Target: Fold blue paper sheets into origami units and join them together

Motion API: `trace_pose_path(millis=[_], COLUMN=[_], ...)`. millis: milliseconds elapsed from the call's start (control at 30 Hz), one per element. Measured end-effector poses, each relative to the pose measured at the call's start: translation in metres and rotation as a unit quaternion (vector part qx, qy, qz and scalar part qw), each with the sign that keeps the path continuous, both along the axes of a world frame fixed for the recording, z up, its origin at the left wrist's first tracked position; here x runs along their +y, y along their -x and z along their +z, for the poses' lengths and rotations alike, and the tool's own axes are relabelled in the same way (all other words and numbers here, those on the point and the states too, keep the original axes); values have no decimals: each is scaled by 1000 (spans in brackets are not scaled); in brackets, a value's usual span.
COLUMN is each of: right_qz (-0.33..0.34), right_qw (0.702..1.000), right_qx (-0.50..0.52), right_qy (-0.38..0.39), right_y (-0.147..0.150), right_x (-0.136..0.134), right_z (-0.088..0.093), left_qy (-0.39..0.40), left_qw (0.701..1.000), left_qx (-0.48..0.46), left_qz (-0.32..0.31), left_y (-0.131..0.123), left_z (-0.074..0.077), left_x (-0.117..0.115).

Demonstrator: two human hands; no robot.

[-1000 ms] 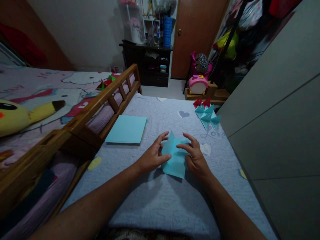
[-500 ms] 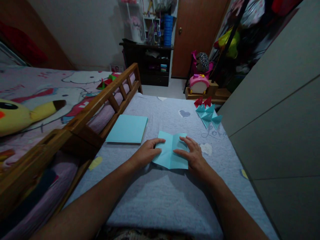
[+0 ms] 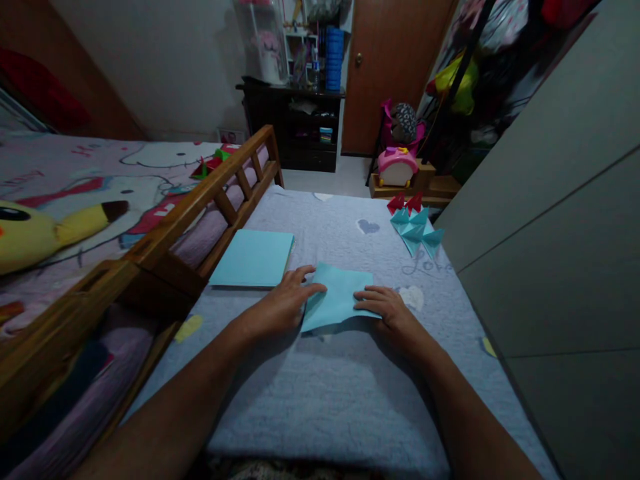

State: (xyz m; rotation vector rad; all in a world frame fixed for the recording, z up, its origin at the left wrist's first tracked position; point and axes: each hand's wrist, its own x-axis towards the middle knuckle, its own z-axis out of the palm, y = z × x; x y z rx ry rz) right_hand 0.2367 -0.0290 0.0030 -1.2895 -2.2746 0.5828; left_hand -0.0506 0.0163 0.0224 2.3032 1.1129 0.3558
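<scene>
A light-blue sheet of paper lies on the bedsheet between my hands, its near edge slightly lifted and its surface nearly flat. My left hand grips its left edge, thumb on top and the index finger by the upper left corner. On the paper's right side my right hand rests with fingers stretched out flat; what is under its palm is hidden. A stack of light-blue paper sits to the left of my left hand. Folded light-blue paper shapes and red paper shapes stand at the far right.
The patterned bedsheet covers the surface under my hands. A wooden rail borders it on the left, with a yellow plush toy beyond. A pale cabinet flanks the right side. Past the far edge is a pink toy case.
The creased sheet has turned and flattened, its middle fold now barely visible. My left hand has shifted slightly left, and my right hand's fingers have come closer together on the paper.
</scene>
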Motion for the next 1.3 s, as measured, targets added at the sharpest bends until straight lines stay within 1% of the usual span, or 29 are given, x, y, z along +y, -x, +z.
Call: trace_pose_path(millis=[100, 200, 267, 333, 400, 467, 567, 667, 800, 900, 1033, 1100, 1200, 1300], right_qz=[-16, -49, -62, -61, -62, -79, -118, -165, -218, -240, -244, -246, -248, -244], right_qw=[999, 996, 994, 993, 991, 987, 978, 970, 967, 967, 968, 967, 966, 966], right_qx=[45, 71, 84, 95, 106, 115, 126, 126, 91, 45, -18, -48, -74, -81], right_qy=[14, 26, 31, 39, 54, 80, 117, 129, 99, 68, 54, 44, 25, 26], right_y=[-2, -2, -1, 0, 0, 0, -1, 0, 7, 12, 17, 19, 21, 22], right_x=[1, 2, 1, 1, 0, -1, -1, -1, 0, 0, 0, -1, -2, -3], right_z=[0, 1, 4, 8, 13, 17, 17, 13, 9, 8, 4, 1, -1, -1], left_qy=[1, 18, 45, 81, 116, 141, 170, 185, 140, 89, -30, -69, -78, -65], left_qw=[1000, 998, 993, 987, 981, 981, 982, 976, 976, 980, 986, 985, 986, 989], left_qx=[-5, -49, -80, -104, -117, -109, -86, -100, -103, -73, -22, -4, 9, -7], left_qz=[-9, -46, -76, -97, -102, -78, -8, 55, 133, 161, 164, 159, 148, 131], left_y=[1, -2, -6, -10, -14, -17, -20, -23, -27, -30, -31, -32, -33, -35], left_z=[7, 16, 20, 24, 25, 24, 20, 14, 10, 8, 0, -5, -10, -11], left_x=[1, 2, 1, -1, -4, -6, -9, -8, -9, -11, -10, -9, -7, -5])
